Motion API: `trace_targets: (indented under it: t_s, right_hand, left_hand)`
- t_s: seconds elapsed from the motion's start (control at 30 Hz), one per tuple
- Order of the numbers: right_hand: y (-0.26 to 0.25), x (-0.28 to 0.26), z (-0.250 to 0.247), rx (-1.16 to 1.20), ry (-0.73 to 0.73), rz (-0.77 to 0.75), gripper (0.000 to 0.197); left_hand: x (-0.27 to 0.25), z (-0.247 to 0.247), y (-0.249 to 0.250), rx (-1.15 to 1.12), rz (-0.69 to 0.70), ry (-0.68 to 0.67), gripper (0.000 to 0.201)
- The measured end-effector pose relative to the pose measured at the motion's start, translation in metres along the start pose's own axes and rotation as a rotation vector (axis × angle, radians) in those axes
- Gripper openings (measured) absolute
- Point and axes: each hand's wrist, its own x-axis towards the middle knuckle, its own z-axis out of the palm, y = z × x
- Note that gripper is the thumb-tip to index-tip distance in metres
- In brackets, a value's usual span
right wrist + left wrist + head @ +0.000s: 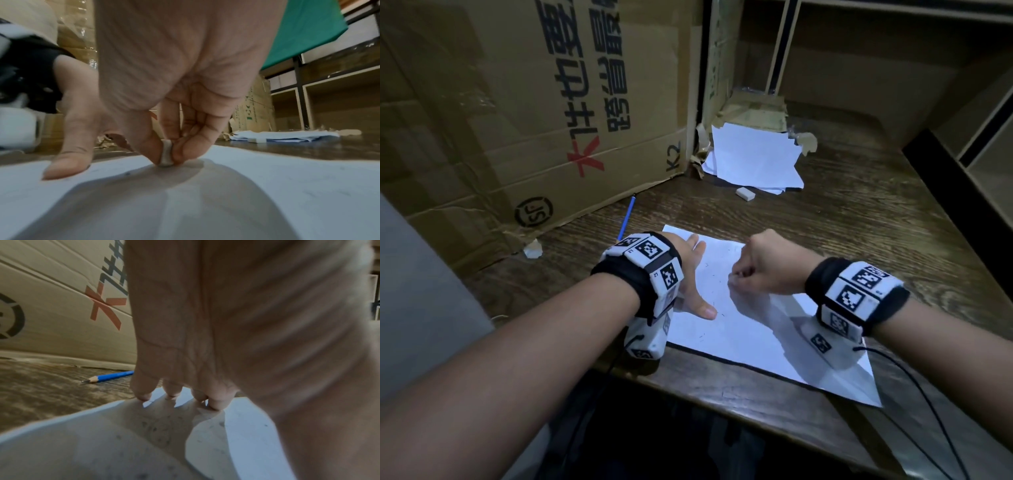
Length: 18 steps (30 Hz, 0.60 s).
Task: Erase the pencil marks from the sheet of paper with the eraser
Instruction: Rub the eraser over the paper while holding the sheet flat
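Right wrist | right hand pinches eraser | seemingly touching sheet

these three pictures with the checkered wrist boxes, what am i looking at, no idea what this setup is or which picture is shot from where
No machine here: a person works with bare hands and wears three cameras. The checkered boxes strapped on each wrist house two of them; the third sits on the head.

The head view looks down at a wooden table. The left hand lies flat on the sheet of paper, holding it down. The right hand is curled over the sheet.

The right wrist view looks along that hand: its thumb and fingers pinch a small white eraser whose lower end is pressed to the paper.

The left wrist view shows the left fingertips on the paper's edge.

Also on the table: a blue pencil, a second eraser, a stack of papers and a cardboard box.
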Motion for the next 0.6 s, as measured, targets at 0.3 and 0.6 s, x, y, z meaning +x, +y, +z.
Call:
trace_targets:
  t_s: [0.3, 0.6]
  right_hand:
    - [-0.010, -0.002, 0.002, -0.001, -0.029, -0.041, 0.034]
    - [-0.028, 0.007, 0.003, 0.038, -0.070, -0.029, 0.029]
  left_hand:
    - [-0.002, 0.001, -0.001, -0.023, 0.002, -0.019, 0.154]
    - [0.003, 0.003, -0.002, -0.002, 0.028, 0.022, 0.154]
